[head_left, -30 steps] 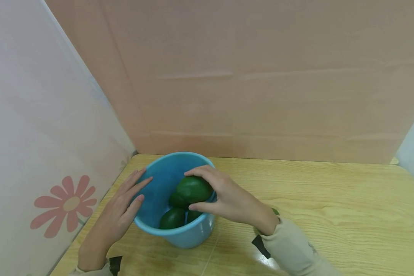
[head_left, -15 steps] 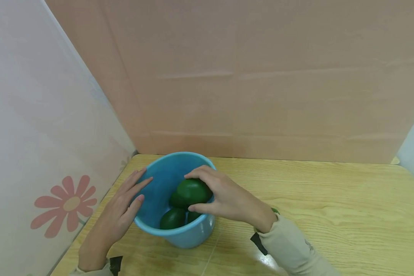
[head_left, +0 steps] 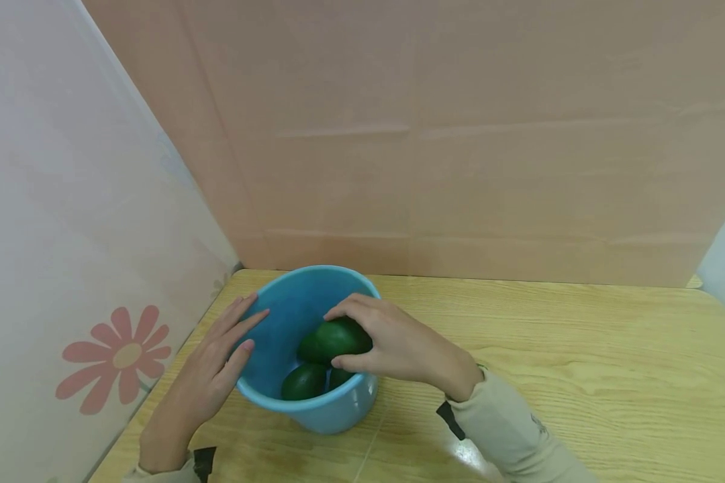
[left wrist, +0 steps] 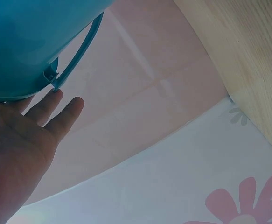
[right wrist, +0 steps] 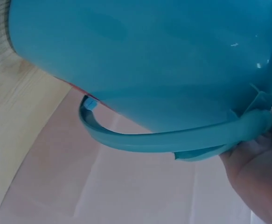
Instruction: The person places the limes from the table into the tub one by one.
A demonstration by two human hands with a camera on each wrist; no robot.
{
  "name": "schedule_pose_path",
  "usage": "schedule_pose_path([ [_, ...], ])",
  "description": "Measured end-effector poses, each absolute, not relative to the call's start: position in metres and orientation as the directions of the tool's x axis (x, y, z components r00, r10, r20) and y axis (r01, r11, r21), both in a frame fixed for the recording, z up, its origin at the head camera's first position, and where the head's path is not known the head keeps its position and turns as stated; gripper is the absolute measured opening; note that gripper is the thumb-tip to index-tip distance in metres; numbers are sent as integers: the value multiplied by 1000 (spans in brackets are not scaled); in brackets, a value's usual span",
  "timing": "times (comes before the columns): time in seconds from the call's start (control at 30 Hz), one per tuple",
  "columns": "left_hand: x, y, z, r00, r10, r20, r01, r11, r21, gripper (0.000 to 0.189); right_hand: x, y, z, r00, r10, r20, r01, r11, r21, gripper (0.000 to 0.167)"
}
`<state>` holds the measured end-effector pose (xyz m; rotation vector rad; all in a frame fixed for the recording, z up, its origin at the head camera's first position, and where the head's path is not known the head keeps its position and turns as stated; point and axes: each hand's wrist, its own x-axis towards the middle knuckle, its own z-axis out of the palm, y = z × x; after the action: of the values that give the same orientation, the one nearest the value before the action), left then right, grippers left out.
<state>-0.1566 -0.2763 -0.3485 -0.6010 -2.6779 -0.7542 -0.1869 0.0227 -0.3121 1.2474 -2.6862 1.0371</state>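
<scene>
A light blue bucket (head_left: 332, 417) stands on the table, with several dark green, smooth avocados inside. My right hand (head_left: 395, 339) reaches over its right rim and grips one avocado (head_left: 343, 337), thumb on the near side and fingers on the far side. Below it in the bucket lie another avocado (head_left: 303, 382) and more green fruit partly hidden. My left hand (head_left: 208, 372) lies at the left rim with its fingers extended. In the left wrist view the fingers (left wrist: 70, 116) are spread beside the bucket's handle (left wrist: 82, 51).
The wood-grain table (head_left: 556, 376) stretches to the right of the bucket. Behind it rises a pinkish-brown covered wall (head_left: 429, 168). A white panel with a pink flower (head_left: 117, 359) borders the left side. The bucket handle (right wrist: 173, 141) hangs outside in the right wrist view.
My right hand has sunk slightly into the bucket with the avocado, which sits a little lower. The left hand stays in place at the rim.
</scene>
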Motion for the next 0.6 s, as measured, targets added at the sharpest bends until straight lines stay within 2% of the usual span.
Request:
schedule_pose_path([
  [0.27, -158, -276, -350, -869, 316, 380, 469, 769, 433, 44, -187, 20, -308, -721, -675, 158, -623, 531, -574, 47],
  [0.6, -159, -279, -352, -869, 314, 382, 469, 769, 434, 43, -187, 16, -309, -721, -676, 154, -618, 526, -585, 45],
])
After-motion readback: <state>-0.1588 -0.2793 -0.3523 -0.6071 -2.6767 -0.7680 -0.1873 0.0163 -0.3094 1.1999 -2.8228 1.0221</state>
